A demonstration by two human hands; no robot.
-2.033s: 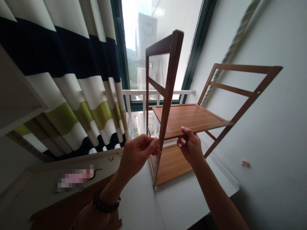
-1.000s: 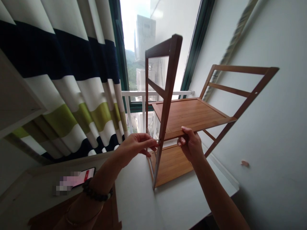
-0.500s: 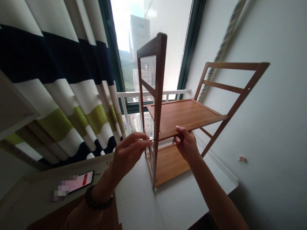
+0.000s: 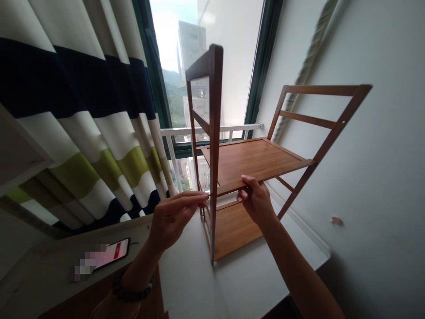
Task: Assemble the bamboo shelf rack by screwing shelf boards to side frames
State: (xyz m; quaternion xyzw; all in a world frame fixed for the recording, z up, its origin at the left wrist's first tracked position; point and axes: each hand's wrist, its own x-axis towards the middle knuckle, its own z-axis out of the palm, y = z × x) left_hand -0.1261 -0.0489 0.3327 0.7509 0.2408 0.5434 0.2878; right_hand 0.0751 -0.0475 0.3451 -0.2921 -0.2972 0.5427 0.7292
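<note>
A wooden shelf rack stands in front of me, with a middle shelf board [image 4: 255, 159] between a left side frame [image 4: 215, 133] and a right side frame [image 4: 327, 137]. My right hand [image 4: 257, 199] grips the front edge of the middle board, thumb on top and fingers curled below. At the left frame's front post, level with that board, my left hand [image 4: 175, 215] pinches a small metal screw [image 4: 209, 195] that is mostly hidden by the fingertips. Below lies the lower shelf board [image 4: 237, 230], partly covered by my right hand and arm.
The rack stands on a white surface [image 4: 245, 283] by a window with a white rail [image 4: 179, 131]. A striped curtain [image 4: 99, 133] hangs at left. A phone [image 4: 113, 252] lies below it. A small hook [image 4: 336, 219] is on the right wall.
My left fingers have straightened and sit closer against the post, covering more of the screw. The top of the left frame has tipped slightly left. My right hand keeps its grip.
</note>
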